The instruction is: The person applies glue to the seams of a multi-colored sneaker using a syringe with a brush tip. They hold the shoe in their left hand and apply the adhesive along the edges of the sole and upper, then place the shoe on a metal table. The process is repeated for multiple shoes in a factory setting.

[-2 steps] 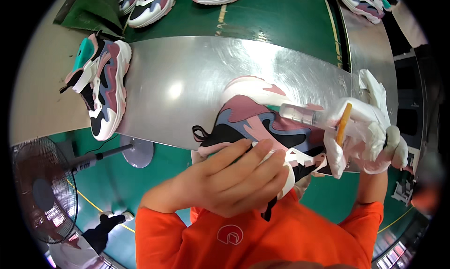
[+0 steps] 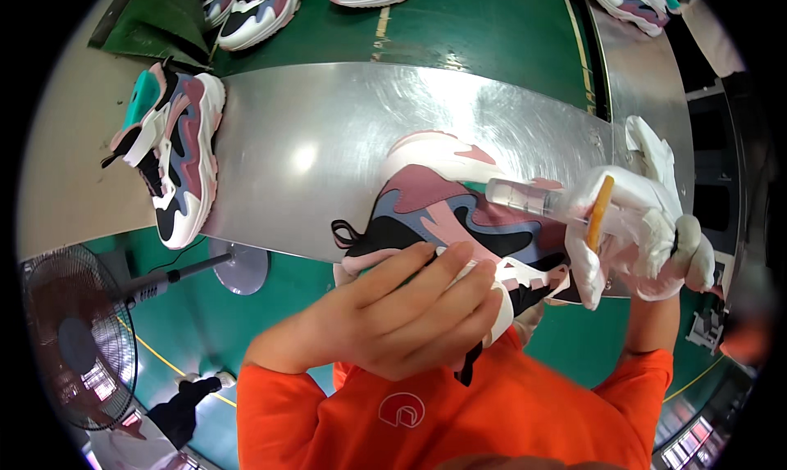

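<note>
While my left hand (image 2: 410, 314) clasps a mauve, black and white sneaker (image 2: 459, 216) at the near edge of a silvery metal surface (image 2: 287, 118), its long axis runs sideways, toe toward my white-wrapped right hand (image 2: 656, 253), gripping a clear plastic tube (image 2: 520, 197).

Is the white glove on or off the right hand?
On: the white glove covers the right hand; bare skin shows at the forearm.

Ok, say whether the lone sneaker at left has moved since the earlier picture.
No: against the metal tabletop, the lone sneaker shows no shift.
</note>
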Demonstrator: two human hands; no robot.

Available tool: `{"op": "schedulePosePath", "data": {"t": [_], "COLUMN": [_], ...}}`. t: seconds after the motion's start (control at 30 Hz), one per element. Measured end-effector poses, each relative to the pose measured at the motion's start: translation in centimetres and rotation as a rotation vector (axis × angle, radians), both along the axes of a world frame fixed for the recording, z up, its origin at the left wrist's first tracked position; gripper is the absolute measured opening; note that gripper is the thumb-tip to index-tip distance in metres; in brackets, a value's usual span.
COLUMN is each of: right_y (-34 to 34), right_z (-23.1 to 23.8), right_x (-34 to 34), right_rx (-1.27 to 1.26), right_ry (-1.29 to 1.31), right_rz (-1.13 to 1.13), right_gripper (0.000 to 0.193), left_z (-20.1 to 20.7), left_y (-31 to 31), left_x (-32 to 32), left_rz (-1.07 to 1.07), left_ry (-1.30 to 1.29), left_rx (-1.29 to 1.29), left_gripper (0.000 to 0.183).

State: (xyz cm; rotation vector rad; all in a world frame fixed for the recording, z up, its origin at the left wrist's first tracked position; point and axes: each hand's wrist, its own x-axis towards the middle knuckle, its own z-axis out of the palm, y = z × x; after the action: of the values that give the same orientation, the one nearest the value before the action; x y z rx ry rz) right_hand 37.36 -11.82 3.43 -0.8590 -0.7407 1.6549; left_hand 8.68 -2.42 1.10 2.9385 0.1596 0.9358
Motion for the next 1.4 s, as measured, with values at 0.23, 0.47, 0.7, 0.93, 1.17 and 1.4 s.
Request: {"op": "schedulePosePath", "data": {"t": [0.23, 0.47, 0.7, 0.93, 1.17, 1.4], "right_y": [-0.8, -1.6, -2.2, -3.3, -4.8, -5.4], "right_z": [1.2, 1.8, 2.3, 2.7, 3.3, 2.8], "right_x": [0.5, 1.0, 1.5, 2.4, 3.0, 3.2], "right_rx": [-0.056, -0.075, -0.077, -0.067, -0.056, -0.045], "right_ry": [-0.095, -0.126, -0.145, -0.138, -0.138, -0.111], "right_rz": [-0.004, -0.009, -0.016, -0.032, -0.069, -0.081], "right_gripper": [0.095, 0.098, 0.102, 0.106, 0.109, 0.113], "left_z": [0.0, -0.1, 0.1, -0.4, -0.2, 0.1], "left_y": [-0.1, -0.2, -0.2, 0.0, 0.0, 0.0], "left_x": [0.2, 0.1, 0.3, 0.3, 0.6, 0.5], "left_rz": [0.005, 0.022, 0.015, 0.004, -0.014, 0.013], "left_ry": [-0.002, -0.004, -0.007, -0.025, -0.046, 0.011], "left_rx": [-0.013, -0.012, -0.036, -0.016, -0.031, -0.008], "left_gripper": [0.019, 0.019, 0.020, 0.021, 0.020, 0.020]}}
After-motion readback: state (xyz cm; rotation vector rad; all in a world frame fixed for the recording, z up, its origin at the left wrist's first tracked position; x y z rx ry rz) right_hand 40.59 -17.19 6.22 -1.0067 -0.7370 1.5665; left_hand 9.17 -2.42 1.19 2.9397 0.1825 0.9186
